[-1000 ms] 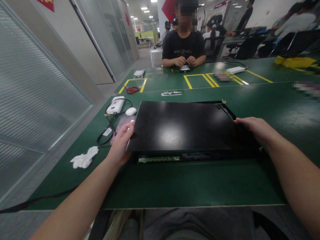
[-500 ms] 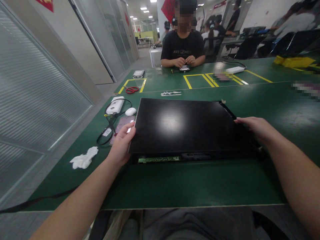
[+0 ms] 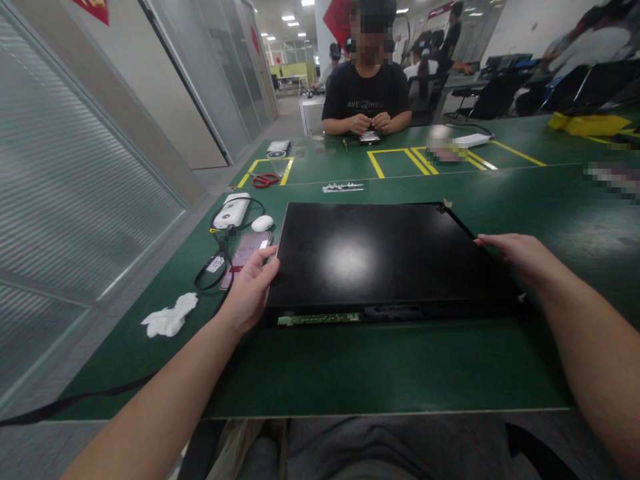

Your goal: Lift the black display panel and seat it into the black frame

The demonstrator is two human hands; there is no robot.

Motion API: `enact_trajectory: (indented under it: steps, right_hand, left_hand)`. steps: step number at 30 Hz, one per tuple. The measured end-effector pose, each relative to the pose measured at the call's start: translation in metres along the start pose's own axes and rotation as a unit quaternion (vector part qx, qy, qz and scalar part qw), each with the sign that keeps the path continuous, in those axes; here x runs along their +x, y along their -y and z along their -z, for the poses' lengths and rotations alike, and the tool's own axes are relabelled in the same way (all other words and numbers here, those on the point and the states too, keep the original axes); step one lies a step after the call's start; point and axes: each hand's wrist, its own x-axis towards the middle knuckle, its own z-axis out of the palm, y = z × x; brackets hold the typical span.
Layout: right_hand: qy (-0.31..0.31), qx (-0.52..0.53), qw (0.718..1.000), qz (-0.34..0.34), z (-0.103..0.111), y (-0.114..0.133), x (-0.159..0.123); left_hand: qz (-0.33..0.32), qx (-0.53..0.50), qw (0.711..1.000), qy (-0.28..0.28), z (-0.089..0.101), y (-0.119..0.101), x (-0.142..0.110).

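Observation:
A flat black LCD panel [image 3: 390, 267] lies before me over a black frame [image 3: 463, 223], whose far right corner and right rim show past the panel. My left hand [image 3: 247, 287] grips the panel's left edge, thumb on top and fingers at the side. At the right rim is my right hand [image 3: 523, 257], its fingertips pressed to the edge and the other fingers hidden beneath or behind. A narrow green circuit board [image 3: 319, 319] shows along the near side, below the panel.
Left of the panel are a phone [image 3: 247, 257], a white mouse-like object [image 3: 263, 223], a white box [image 3: 233, 211] with a black cable, and crumpled tissue [image 3: 170, 315]. Farther off are red scissors [image 3: 265, 181] and small white strips [image 3: 343, 187]. A person [image 3: 367, 93] sits opposite, handling a small device.
The panel's left side has come down and shifted slightly right, so it sits flatter over the frame. My left hand moved with it; my right hand shifted slightly right.

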Motion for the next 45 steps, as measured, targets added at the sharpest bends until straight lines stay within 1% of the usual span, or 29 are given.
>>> enact_trajectory:
  steps: [7,11,17,23,30,34,41,45]
  right_hand:
    - [-0.001,-0.011,1.0,0.001,0.001,0.002,0.0]
    - [-0.002,-0.012,1.0,0.004,0.001,0.0,0.001]
    - [-0.003,-0.011,1.0,0.004,0.0,-0.001,0.0]
    - [-0.001,-0.012,1.0,-0.002,-0.001,0.0,-0.003]
    - [-0.001,-0.027,1.0,-0.008,-0.001,0.0,-0.004]
    - [0.004,-0.047,0.999,-0.006,0.0,0.002,-0.005]
    - [0.018,-0.103,0.994,0.002,0.001,0.006,-0.009]
    - [0.016,-0.145,0.989,0.013,0.0,0.009,-0.011]
  left_hand:
    - [-0.001,0.013,1.0,0.004,0.003,0.002,0.002]
    - [0.005,0.007,1.0,0.0,0.002,0.002,0.001]
    - [0.001,0.017,1.0,0.011,0.0,0.001,0.0]
    - [0.007,0.016,1.0,0.008,-0.001,0.001,0.001]
    - [0.014,0.018,1.0,0.018,0.0,0.001,0.0]
    - [0.015,0.032,0.999,0.022,0.001,0.001,0.0]
    - [0.016,0.035,0.999,0.01,-0.001,0.0,0.002]
    - [0.012,0.039,0.999,0.008,-0.001,0.002,0.003]
